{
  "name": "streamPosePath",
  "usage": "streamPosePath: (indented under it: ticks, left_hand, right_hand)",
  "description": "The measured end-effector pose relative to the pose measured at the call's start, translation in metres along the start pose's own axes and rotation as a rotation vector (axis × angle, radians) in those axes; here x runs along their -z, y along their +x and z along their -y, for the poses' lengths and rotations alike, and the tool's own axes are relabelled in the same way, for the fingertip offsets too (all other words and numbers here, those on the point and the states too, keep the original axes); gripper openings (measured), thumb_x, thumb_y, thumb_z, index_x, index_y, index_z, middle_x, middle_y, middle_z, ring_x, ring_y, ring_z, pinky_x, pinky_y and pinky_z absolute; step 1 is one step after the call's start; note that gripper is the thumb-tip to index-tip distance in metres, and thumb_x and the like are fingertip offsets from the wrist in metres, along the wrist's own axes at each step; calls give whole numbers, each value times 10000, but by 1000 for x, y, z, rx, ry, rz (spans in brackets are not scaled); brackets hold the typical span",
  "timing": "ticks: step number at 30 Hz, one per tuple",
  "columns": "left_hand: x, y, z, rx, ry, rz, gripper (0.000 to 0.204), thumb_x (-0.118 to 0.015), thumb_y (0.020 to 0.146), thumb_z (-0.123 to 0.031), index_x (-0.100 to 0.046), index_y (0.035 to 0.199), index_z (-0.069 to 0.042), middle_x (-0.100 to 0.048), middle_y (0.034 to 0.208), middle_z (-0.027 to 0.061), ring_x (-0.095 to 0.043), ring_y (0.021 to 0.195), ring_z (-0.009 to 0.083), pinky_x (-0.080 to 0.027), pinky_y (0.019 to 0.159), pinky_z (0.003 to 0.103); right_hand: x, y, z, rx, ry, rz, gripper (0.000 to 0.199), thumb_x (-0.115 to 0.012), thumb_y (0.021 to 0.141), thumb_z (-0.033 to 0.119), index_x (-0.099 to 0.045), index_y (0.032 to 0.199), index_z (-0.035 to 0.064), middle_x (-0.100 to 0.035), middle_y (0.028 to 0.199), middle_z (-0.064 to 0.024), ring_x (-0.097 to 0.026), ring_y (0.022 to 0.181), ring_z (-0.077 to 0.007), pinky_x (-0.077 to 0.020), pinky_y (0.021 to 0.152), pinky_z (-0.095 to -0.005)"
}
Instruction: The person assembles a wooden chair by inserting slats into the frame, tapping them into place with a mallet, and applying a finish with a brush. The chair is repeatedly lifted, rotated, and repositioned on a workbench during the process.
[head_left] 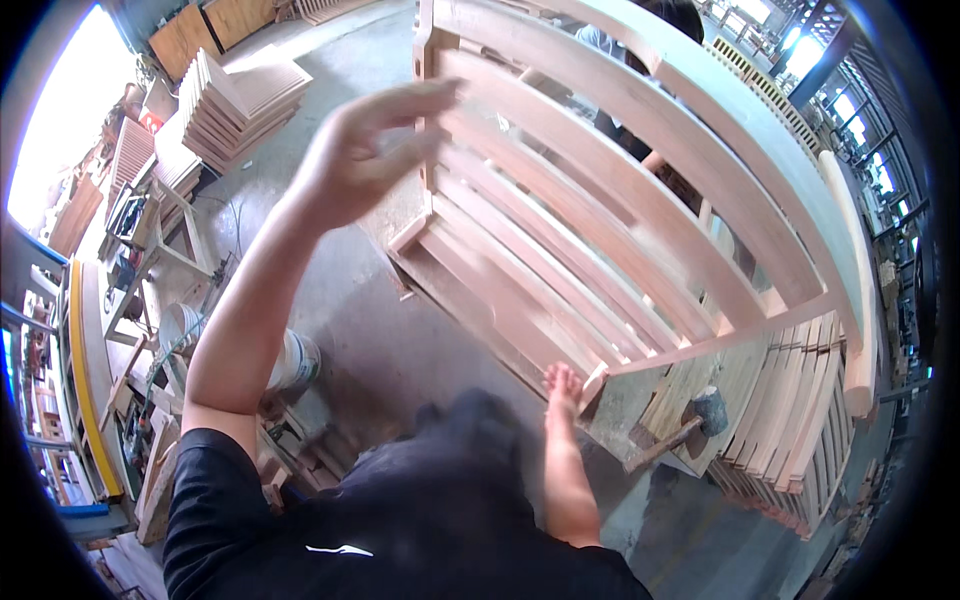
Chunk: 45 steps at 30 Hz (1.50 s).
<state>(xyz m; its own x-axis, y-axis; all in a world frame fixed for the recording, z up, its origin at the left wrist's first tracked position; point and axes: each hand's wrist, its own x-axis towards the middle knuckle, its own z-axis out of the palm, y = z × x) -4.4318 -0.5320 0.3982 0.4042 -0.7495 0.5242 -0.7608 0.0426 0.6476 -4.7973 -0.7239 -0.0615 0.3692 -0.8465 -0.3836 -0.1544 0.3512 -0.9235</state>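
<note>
In front of me stands a large pale wooden slatted frame [600, 140], like a bench, with long parallel slats. My left hand [375, 155] is raised at the frame's left end post, thumb and fingers apart and slightly blurred. Its fingertips overlap the post; I cannot tell whether they touch it. My right hand [563, 388] is low at the near corner of the frame, against or just beside the end of the lower rail, fingers stretched out. Neither hand grips anything. Right of that corner, a mallet [708, 412] with a dark head and wooden handle lies on a wooden surface [650, 390].
Slatted wooden pieces [785, 410] are stacked at the right. Stacked wooden panels [235, 105] stand at the far left. A white bucket [297, 360] and a wooden stand [165, 240] with tools are left of me. Another person [655, 60] is partly hidden behind the frame.
</note>
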Motion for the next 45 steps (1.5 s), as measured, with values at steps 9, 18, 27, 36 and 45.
streamPosePath:
  ticks: [9,18,27,36,45]
  left_hand:
    - [-55,133,16,-452,676,69,748,-716,883,-430,-453,1415,25,-500,1435,217,-466,1353,350,-389,1147,456]
    - [-60,203,51,-511,502,185,620,-774,764,-584,-706,1144,-98,-718,1044,92,-678,1004,241,-537,896,401]
    - [-12,143,5,-262,758,40,589,-782,652,-703,-757,936,-188,-723,882,26,-709,857,231,-570,746,383]
    - [157,-96,-113,-365,856,-167,353,-736,848,-431,-701,931,-89,-694,846,54,-671,762,200,-544,678,377]
    - [254,-459,-342,207,1386,-523,341,-696,889,-398,-688,906,-58,-667,802,47,-638,728,174,-512,636,360]
  right_hand:
    - [-153,91,50,-474,1272,-108,646,-471,994,562,-549,1307,1,-617,1271,-120,-606,1138,-288,-501,1022,-433]
    - [-216,135,81,-548,1400,-495,447,-427,997,414,-607,1309,150,-626,1349,-59,-586,1237,-242,-490,983,-467]
    - [-178,64,96,-675,1280,-547,395,-390,965,347,-653,1222,202,-658,1298,0,-607,1143,-192,-464,809,-427]
    - [-190,-130,158,-464,1021,-365,408,-434,966,339,-646,1248,133,-649,1310,-62,-640,1127,-234,-527,895,-437]
    - [-294,-344,190,-347,841,784,485,-478,1001,456,-630,1290,98,-643,1325,-115,-629,1172,-315,-515,1018,-517]
